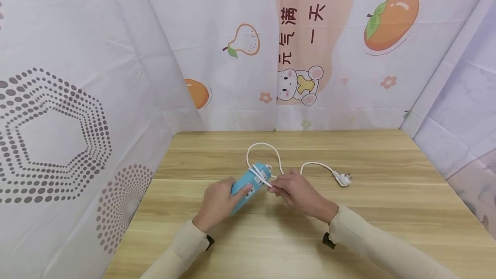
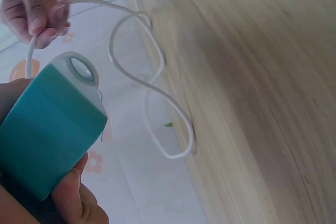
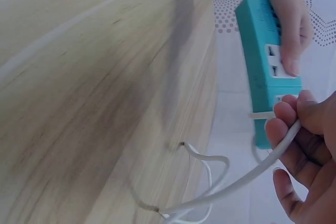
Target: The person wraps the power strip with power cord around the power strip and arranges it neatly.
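A teal power strip [image 1: 241, 187] with white socket panels is held tilted above the table by my left hand [image 1: 218, 203], thumb over its top face. White cord [image 1: 262, 176] wraps around the strip's far end. My right hand [image 1: 296, 193] pinches the cord just right of the strip; in the right wrist view the cord [image 3: 247, 178] runs from the fingertips of that hand [image 3: 310, 156] down toward the table. The left wrist view shows the strip's end [image 2: 58, 124] with its loop, gripped by my left hand [image 2: 79, 198], and my right hand [image 2: 37, 9] beyond.
The white plug [image 1: 342, 179] lies on the wooden table [image 1: 372, 218] right of my right hand, its prongs pointing right. A loop of loose cord [image 1: 263, 144] lies behind the strip. Printed white curtains [image 1: 232, 111] stand at the back and sides.
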`<move>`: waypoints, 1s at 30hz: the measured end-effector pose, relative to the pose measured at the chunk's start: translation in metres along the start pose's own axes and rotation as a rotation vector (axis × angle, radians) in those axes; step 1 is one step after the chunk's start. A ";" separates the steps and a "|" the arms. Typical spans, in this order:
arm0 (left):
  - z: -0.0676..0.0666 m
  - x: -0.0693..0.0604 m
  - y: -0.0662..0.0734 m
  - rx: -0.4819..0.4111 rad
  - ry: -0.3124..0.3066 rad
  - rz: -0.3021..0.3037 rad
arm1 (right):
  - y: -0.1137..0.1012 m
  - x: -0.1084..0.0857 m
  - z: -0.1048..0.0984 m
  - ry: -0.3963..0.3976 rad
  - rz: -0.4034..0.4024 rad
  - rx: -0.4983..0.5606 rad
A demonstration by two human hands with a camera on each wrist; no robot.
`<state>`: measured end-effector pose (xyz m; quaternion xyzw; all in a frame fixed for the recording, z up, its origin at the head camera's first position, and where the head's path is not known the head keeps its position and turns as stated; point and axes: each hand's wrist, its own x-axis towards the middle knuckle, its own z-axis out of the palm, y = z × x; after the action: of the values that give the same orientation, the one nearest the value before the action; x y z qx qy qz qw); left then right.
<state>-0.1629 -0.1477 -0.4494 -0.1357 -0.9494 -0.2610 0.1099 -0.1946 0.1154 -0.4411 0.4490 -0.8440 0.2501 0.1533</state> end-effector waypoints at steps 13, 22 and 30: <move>-0.005 -0.002 0.005 -0.180 -0.025 -0.050 | 0.005 -0.006 0.005 -0.005 0.014 0.064; -0.007 -0.005 0.008 -0.337 -0.071 -0.050 | 0.008 -0.010 0.009 -0.006 -0.010 0.125; -0.009 -0.005 0.008 -0.393 -0.106 -0.022 | 0.011 -0.011 0.012 0.043 -0.090 0.180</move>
<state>-0.1545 -0.1462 -0.4396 -0.1578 -0.8860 -0.4351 0.0285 -0.1981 0.1211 -0.4597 0.4927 -0.7937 0.3275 0.1416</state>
